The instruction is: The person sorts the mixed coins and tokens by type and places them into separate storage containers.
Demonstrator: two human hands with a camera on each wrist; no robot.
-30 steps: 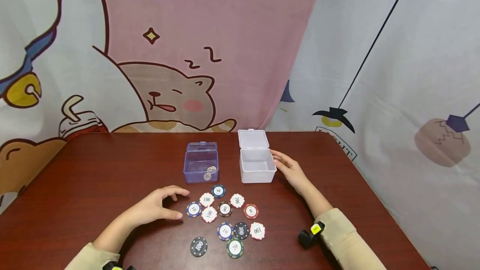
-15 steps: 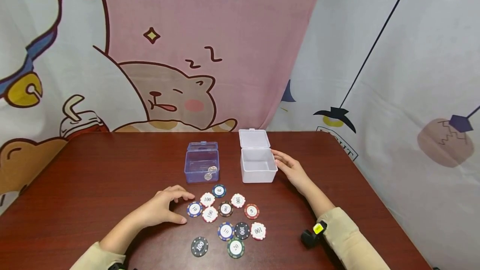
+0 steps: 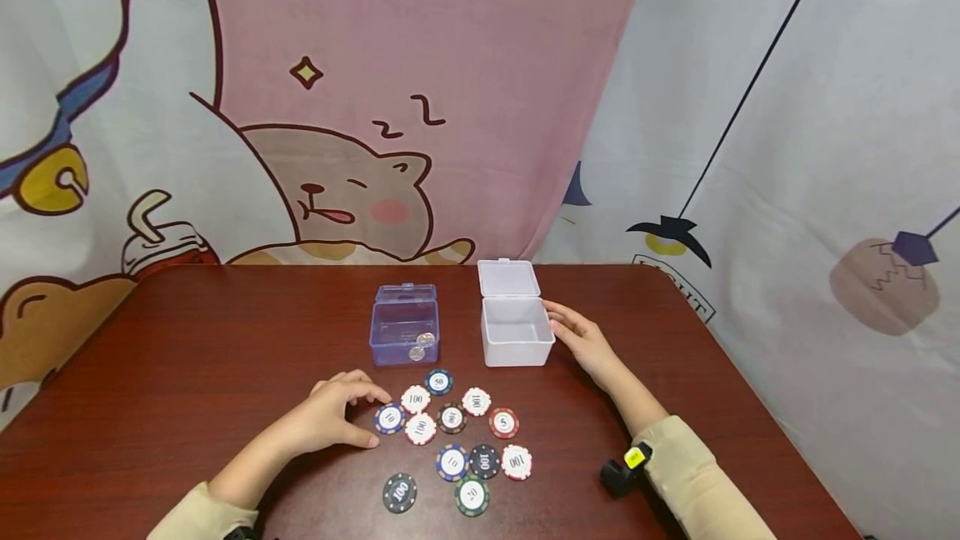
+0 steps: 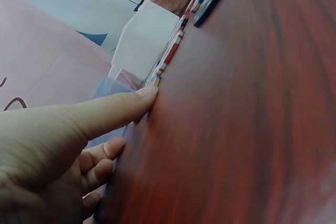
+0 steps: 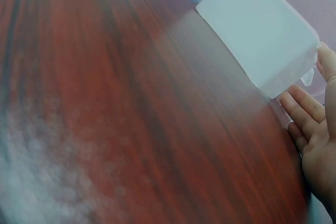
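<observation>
My left hand is at the left edge of the scattered poker chips. Its forefinger and thumb stand apart around the near-left side of a blue chip marked 10, fingertips right by its rim. In the left wrist view the thumb reaches toward the chips, low over the table. My right hand rests against the right wall of a white lidded box, fingers extended. The box stands with its lid raised and nothing inside. Beside it, a clear blue box with its lid up holds a few silver coins.
Several more chips lie flat on the brown table, among them a black chip at the front and a red chip on the right. A printed cloth hangs behind the table's far edge.
My left hand has moved right, bringing its forefinger and thumb up to the blue chip's rim. The right hand has stayed at the white box. The chips and boxes have not moved.
</observation>
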